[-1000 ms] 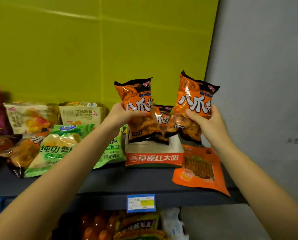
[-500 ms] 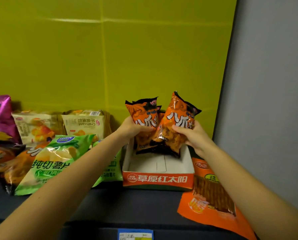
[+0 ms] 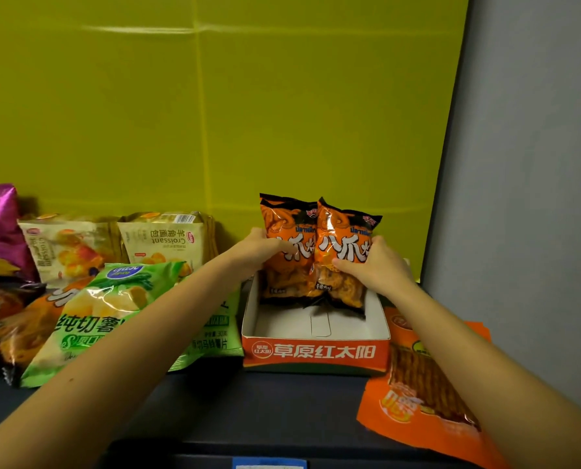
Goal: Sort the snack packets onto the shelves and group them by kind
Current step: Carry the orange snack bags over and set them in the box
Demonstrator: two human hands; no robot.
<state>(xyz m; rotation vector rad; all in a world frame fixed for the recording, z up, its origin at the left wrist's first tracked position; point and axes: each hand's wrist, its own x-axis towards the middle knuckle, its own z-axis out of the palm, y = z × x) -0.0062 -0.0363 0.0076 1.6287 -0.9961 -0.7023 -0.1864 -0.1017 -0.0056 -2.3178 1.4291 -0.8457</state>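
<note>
I hold two orange-and-black packets upright, side by side and touching: the left packet (image 3: 287,252) in my left hand (image 3: 255,252), the right packet (image 3: 344,262) in my right hand (image 3: 377,265), their bottoms inside the open red-fronted carton (image 3: 316,350), at its 12 o'clock end.

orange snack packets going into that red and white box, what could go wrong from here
1. Both orange snack packets stand upright at the back of the shallow red and white box; once the left hand and right hand let go, they may tip forward.
2. The box touches the flat orange packet overhanging the shelf's front edge; a nudge might slide it off.
</note>
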